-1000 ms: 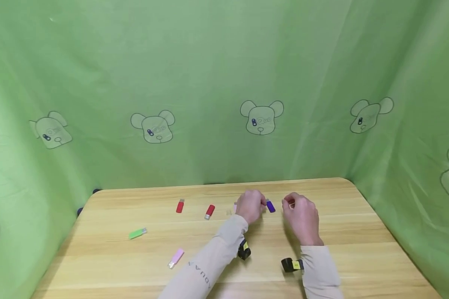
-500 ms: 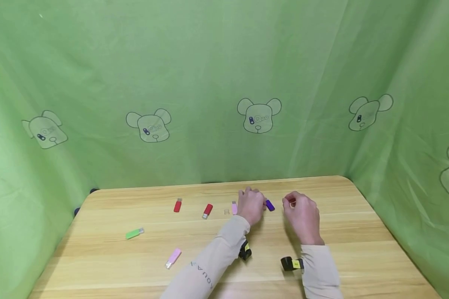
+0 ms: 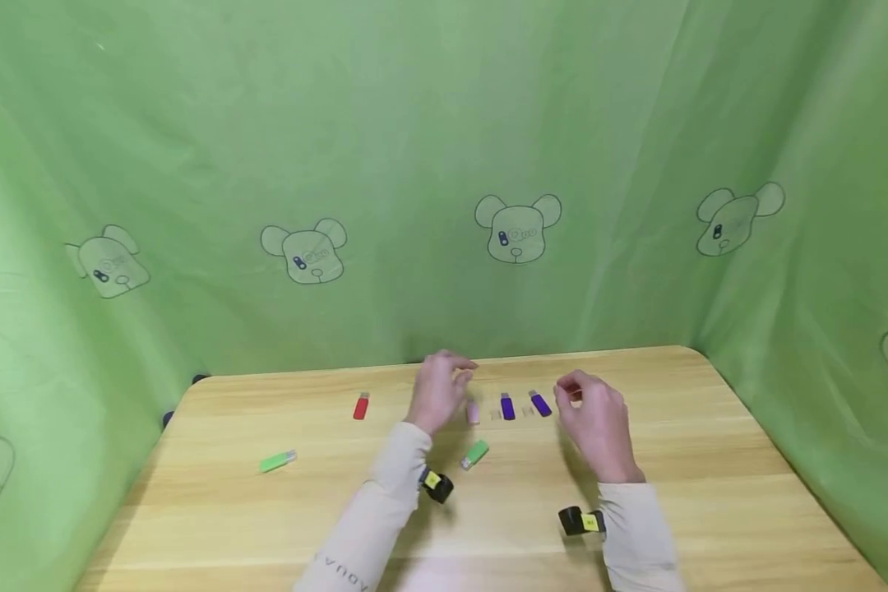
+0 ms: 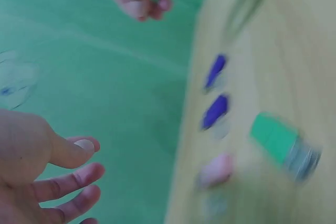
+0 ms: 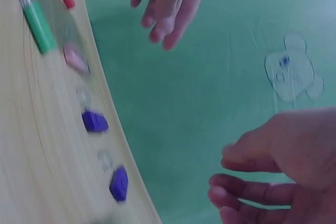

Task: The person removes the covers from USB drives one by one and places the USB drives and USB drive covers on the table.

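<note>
Green bear-print curtain (image 3: 400,123) behind; left hand (image 3: 437,396), fingers loose and empty, hovers beside a pink USB stick (image 3: 473,413); right hand (image 3: 599,421), loosely curled, empty, near a purple USB stick (image 3: 540,404) on the table (image 3: 518,526); left sleeve (image 3: 370,522) seemingly reads "AQUA".

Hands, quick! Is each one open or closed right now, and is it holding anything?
Left hand: open, holding nothing.
Right hand: open, fingers loosely curled, holding nothing.
</note>
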Tool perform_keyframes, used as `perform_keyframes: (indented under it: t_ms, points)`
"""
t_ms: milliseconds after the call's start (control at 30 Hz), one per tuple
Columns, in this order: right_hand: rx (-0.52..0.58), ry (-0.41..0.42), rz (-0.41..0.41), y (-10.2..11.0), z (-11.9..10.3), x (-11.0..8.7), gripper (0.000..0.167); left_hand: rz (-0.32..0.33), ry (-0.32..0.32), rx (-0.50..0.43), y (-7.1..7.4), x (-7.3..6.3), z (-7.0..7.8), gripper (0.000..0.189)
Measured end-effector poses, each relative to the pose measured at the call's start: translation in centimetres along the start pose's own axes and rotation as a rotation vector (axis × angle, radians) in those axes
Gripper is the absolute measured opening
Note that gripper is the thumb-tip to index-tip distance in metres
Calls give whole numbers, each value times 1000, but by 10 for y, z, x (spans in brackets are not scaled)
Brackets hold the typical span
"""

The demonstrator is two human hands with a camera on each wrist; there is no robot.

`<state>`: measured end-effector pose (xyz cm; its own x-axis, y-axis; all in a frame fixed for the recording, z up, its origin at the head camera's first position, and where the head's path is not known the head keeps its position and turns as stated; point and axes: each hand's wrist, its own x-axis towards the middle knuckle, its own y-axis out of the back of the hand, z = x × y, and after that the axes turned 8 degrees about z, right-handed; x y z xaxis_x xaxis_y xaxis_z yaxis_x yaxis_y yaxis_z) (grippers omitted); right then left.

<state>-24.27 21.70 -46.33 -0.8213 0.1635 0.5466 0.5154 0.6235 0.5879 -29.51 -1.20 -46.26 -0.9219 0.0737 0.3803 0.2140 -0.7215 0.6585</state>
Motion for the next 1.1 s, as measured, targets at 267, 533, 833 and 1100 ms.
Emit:
perform_keyframes:
  t_ms: [267,533,833,1100]
  points:
    - [148,179,-147,-25,-26,9,19,141,36,-259,67,-19,-25,20]
    - [193,349,-524,-75,-53,9,28,229,139,-490,95,-44,-40,24]
    - [116,534,-671,-134,-75,3,33,291,224,-559,113,-60,-50,24]
    - [80,667,-712,-158,-90,9,27,298,231,-570,119,-63,-54,23]
